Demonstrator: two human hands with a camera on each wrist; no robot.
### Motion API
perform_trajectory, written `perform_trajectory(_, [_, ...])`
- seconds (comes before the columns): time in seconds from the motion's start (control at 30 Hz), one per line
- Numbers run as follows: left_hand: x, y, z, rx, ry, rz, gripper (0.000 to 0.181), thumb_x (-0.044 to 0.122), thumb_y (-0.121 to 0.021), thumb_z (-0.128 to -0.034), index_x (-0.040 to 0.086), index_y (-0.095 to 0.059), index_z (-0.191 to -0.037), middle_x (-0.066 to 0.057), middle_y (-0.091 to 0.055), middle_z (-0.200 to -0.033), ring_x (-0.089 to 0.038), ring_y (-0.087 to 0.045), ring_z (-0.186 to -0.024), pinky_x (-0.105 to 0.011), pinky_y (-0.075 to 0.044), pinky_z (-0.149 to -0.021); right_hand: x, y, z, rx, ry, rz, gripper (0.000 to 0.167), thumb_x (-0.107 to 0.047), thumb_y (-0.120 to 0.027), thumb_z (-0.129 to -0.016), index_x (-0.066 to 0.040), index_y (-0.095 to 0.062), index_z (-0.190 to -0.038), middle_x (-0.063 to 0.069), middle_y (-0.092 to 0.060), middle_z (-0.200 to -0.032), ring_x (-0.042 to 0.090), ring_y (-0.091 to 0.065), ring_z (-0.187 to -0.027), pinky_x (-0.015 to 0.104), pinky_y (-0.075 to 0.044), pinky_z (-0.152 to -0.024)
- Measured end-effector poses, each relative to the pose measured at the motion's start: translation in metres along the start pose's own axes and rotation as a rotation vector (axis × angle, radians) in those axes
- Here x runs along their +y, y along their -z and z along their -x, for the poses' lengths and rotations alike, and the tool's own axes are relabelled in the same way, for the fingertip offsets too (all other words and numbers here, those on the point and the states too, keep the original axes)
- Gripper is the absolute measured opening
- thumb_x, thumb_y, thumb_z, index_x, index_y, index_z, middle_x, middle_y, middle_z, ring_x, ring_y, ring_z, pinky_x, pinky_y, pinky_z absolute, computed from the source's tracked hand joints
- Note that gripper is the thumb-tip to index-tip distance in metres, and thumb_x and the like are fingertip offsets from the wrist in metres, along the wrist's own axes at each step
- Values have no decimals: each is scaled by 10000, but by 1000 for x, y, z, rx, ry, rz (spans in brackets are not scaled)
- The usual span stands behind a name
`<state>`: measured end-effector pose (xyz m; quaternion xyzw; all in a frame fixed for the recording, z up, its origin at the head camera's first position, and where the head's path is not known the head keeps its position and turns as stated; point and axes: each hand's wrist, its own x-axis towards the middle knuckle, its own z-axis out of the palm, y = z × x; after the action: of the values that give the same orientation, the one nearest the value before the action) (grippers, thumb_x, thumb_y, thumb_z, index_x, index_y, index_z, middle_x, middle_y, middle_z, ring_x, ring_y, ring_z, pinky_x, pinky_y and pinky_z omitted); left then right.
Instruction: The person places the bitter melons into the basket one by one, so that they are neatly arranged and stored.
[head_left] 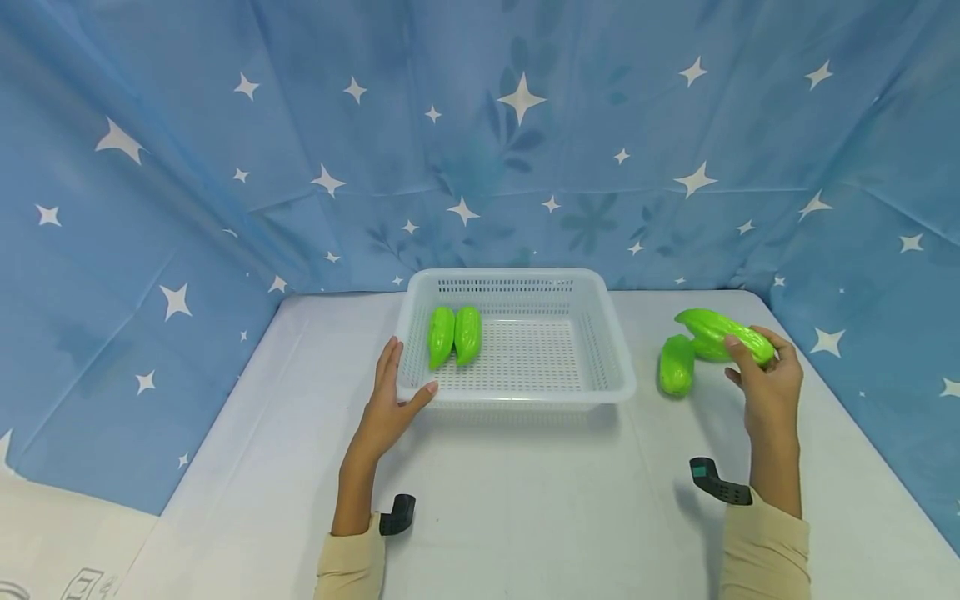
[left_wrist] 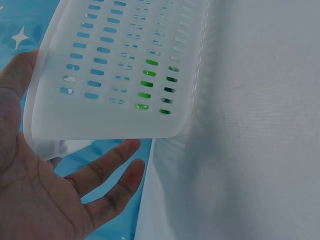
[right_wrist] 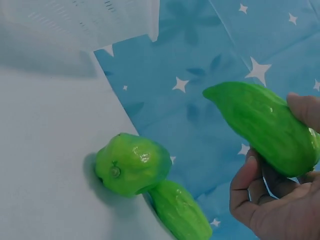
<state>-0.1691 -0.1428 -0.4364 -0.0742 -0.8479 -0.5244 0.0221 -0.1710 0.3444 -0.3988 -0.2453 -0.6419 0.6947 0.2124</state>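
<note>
Your right grip (head_left: 777,379) grasps a green vegetable (head_left: 722,327) above the bench (head_left: 525,508), right of the white basket (head_left: 517,395); two loose vegetables (head_left: 677,367) lie nearby. Your left grip (head_left: 386,417), released, touches the basket's near-left corner; two basketed vegetables (head_left: 441,336) lie inside, left.

From my end I see a blue curtain (head_left: 465,150) scattered with white four-pointed stars and darker leaf and flower shapes. The table (head_left: 510,500) shows plain white to me; the basket (head_left: 517,395) is a milky white, patterned with rows of slots. Glossy bright green covers the left vegetable (head_left: 441,337) and right vegetable (head_left: 468,335) inside it, as well as the held vegetable (right_wrist: 265,127). My right wrist view gives the stubby vegetable (right_wrist: 135,165) a yellower green. The left sleeve (head_left: 351,567) and right sleeve (head_left: 765,546) are beige.
</note>
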Motion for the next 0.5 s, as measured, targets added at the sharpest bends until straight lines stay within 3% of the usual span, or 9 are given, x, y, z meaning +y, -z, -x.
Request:
perform_trajectory(0.13, [0, 0, 0, -4, 1, 5, 916, 377, -665, -926, 166, -64, -1585, 26, 44, -1651, -324, -234, -1483, -530, -400, -1071, -2, -1, 1, 16, -15, -71, 644, -250, -765, -854, -200, -398, -1381, -71, -506, -1237, 58, -538, -1055, 95, -509, -615])
perform_trajectory(0.27, [0, -1, 0, -6, 4, 11, 908, 367, -661, -931, 163, -64, -1584, 35, 45, -1648, -315, -208, -1493, -529, -372, -1094, -5, -3, 2, -8, -25, -167, 752, -264, -765, -847, -194, -311, -1442, -49, -453, -1319, 119, -484, -1231, 103, -527, -618])
perform_trajectory(0.37, [0, -1, 1, -6, 6, 9, 907, 365, -662, -930, 165, -67, -1584, 39, 44, -1648, -312, -202, -1496, -528, -364, -1098, -6, -2, 3, -70, -15, -317, 730, -195, -748, -865, -180, -290, -1434, -39, -425, -1297, 158, -458, -1267, 167, -559, -632])
perform_trajectory(0.5, [1, 0, 0, -4, 3, 0, 908, 366, -662, -929, 166, -66, -1585, 30, 44, -1650, -325, -214, -1491, -531, -360, -1097, -6, -2, 6, -205, 23, -538, 598, -91, -669, -919, -143, -328, -1408, 20, -407, -1291, 191, -512, -1179, 292, -597, -687])
